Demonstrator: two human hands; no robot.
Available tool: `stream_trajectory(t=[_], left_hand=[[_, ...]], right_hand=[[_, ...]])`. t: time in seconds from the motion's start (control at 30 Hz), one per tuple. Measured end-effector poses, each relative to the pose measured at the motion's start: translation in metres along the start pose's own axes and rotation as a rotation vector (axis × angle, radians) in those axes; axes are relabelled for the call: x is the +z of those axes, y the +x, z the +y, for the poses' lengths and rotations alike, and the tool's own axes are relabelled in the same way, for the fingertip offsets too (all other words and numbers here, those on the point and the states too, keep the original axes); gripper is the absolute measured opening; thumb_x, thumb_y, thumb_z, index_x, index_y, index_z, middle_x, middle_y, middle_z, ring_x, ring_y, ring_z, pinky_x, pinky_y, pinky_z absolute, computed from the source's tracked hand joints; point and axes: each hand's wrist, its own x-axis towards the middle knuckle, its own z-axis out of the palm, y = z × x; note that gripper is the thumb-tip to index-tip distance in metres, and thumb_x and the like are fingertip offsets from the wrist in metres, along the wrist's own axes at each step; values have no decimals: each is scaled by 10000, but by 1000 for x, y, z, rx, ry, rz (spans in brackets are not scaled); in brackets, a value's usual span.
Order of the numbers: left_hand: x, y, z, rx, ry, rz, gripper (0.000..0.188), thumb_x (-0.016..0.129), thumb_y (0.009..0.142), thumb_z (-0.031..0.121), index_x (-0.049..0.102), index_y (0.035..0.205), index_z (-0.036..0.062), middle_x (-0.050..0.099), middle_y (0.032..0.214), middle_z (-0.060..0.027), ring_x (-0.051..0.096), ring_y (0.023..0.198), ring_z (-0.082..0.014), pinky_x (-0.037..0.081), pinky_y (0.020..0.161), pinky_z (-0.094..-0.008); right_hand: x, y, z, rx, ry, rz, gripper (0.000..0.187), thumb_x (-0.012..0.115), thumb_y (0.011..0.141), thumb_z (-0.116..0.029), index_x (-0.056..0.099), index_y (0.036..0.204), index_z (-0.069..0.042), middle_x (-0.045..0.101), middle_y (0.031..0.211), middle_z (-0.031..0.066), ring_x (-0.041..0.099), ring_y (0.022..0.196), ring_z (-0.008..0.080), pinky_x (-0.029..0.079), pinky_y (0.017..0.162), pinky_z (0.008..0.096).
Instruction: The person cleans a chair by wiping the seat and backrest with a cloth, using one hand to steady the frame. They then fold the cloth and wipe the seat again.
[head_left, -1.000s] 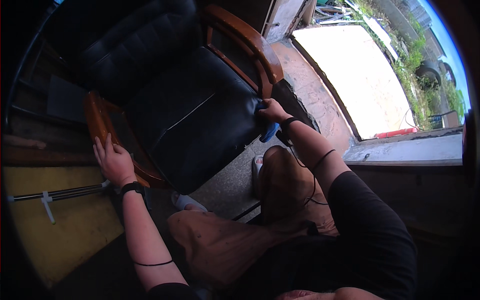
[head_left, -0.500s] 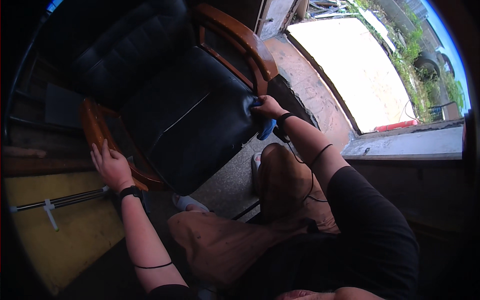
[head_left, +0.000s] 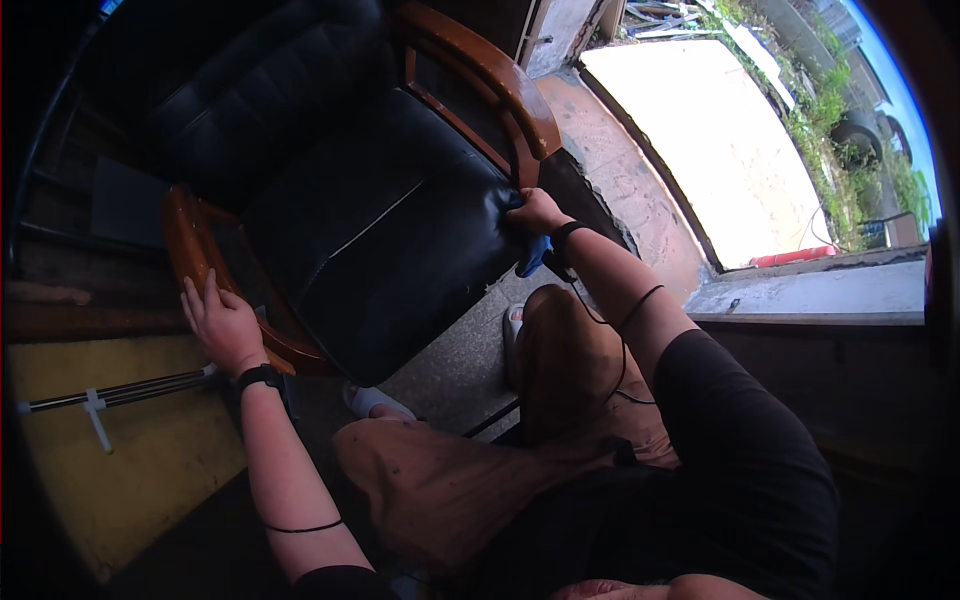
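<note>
"Dim grey floor (head_left: 445, 362), sunlit doorway (head_left: 600, 165) to the right. Where's the chair (head_left: 270, 130)?"

"Between the left hand (head_left: 229, 325) and right hand (head_left: 541, 212). Its padded seat (head_left: 420, 240) should feel soft, perhaps slick; the wooden armrests (head_left: 190, 240) seem stiff, best grips for a probably heavy load."

"And the hands?"

"Left lies spread on one armrest; right is clamped on a blue cloth (head_left: 533, 260), likely light and limp, at the seat's corner."

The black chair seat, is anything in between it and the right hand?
Yes. What looks like a blue cloth is bunched in the right hand, between it and the black chair seat, at the seat's near right corner. I see nothing else between them.
</note>
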Motion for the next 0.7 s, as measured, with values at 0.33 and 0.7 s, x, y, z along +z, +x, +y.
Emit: stream_trajectory(t=[0.33,0.7], left_hand=[[3,1,2,-31,4,-49,331,538,996,173,674,1292,230,485,1524,-60,423,1424,-280,384,1162,-425],[2,-1,1,-29,5,-9,317,563,973,163,700,1249,233,519,1498,-41,457,1403,-270,448,1107,-417]], right_hand=[[-4,6,16,29,142,-45,403,831,725,-228,710,1036,-2,713,906,62,681,839,159,547,816,318],[-1,2,14,41,207,-62,452,847,713,-270,709,1042,7,730,952,120,707,862,224,551,838,337]])
